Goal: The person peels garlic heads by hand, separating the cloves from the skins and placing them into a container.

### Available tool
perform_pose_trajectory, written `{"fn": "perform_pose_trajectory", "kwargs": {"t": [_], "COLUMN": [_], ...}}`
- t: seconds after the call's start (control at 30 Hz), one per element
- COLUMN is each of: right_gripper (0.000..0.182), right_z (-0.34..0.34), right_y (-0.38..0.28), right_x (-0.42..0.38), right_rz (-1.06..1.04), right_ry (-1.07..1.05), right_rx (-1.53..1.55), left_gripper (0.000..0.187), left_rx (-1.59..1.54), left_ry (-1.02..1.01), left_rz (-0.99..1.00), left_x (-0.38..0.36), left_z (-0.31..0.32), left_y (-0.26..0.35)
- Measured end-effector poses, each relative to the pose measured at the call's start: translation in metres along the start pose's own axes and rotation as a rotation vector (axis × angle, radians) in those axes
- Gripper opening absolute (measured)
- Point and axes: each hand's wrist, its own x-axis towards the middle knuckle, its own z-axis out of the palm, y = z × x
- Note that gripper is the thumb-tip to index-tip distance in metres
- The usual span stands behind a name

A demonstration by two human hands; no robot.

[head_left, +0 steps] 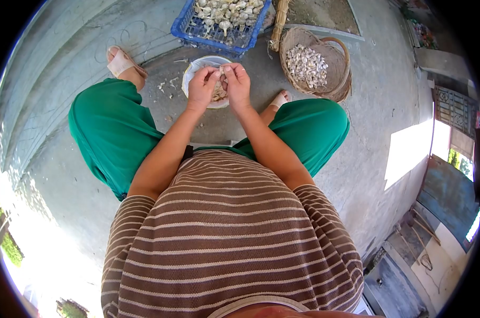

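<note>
My left hand point(202, 89) and my right hand point(237, 86) meet over a white basin point(189, 77), fingers closed around a small garlic bulb point(222, 69). Part of the bulb is hidden behind the fingertips. Pale brown skins or scraps point(218, 94) lie inside the basin, partly covered by my hands. Just beyond it stands a blue plastic crate point(182, 31) with many garlic bulbs point(230, 13). To the right, a wicker basket point(336, 85) holds a heap of separated garlic cloves point(306, 64).
A straw broom point(278, 26) leans between crate and basket. Garlic scraps point(168, 85) are scattered on the concrete floor point(377, 100) left of the basin. My sandalled feet point(124, 64) flank the basin. A metal gate point(445, 183) and poles point(421, 238) are at the far right.
</note>
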Motion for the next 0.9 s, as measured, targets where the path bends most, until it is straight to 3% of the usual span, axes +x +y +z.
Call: {"fn": "perform_pose_trajectory", "kwargs": {"t": [0.07, 0.13, 0.17, 0.23, 0.47, 0.53, 0.57, 0.63, 0.77, 0.83, 0.87, 0.9], "right_gripper": [0.009, 0.008, 0.008, 0.008, 0.007, 0.007, 0.007, 0.008, 0.010, 0.010, 0.010, 0.010], "right_z": [-0.004, -0.003, -0.004, -0.006, 0.000, 0.000, -0.002, -0.006, -0.006, -0.005, -0.005, -0.006], "right_y": [0.000, -0.012, -0.010, -0.008, -0.012, -0.008, -0.007, -0.008, -0.008, -0.013, -0.012, -0.011], "right_x": [0.001, 0.000, 0.001, 0.004, -0.006, -0.003, -0.002, 0.001, 0.004, 0.001, 0.001, 0.002], "right_rz": [-0.056, -0.317, -0.314, -0.458, -0.579, -0.205, -0.206, 0.089, 0.082, 0.122, 0.123, 0.094], "right_ry": [0.016, 0.020, 0.020, -0.053, -0.108, -0.095, -0.095, -0.095, -0.099, -0.148, -0.146, -0.145], "right_rx": [-0.095, -0.518, -0.519, -0.639, -0.747, -0.400, -0.399, 0.010, 0.020, 0.036, 0.036, -0.002], "left_gripper": [0.011, 0.007, 0.007, 0.002, 0.006, 0.009, 0.009, 0.008, 0.010, 0.018, 0.018, 0.020], "left_rx": [-0.017, -0.245, -0.245, -0.301, -0.351, -0.523, -0.523, -0.639, -0.528, -0.209, -0.209, 0.057], "left_ry": [-0.020, -0.103, -0.103, -0.129, -0.073, -0.037, -0.037, -0.040, -0.097, -0.073, -0.074, -0.054], "left_rz": [0.052, -0.304, -0.307, -0.513, -0.506, -0.547, -0.546, -0.552, -0.478, -0.352, -0.352, -0.146], "left_x": [0.002, 0.004, 0.007, 0.010, 0.005, 0.006, 0.006, 0.006, 0.006, 0.007, 0.007, 0.008], "left_z": [0.000, -0.003, -0.005, -0.008, -0.008, -0.009, -0.009, -0.009, -0.008, -0.008, -0.009, -0.010], "left_y": [0.004, 0.017, 0.025, 0.040, 0.014, 0.021, 0.024, 0.030, 0.032, 0.023, 0.018, 0.021]}}
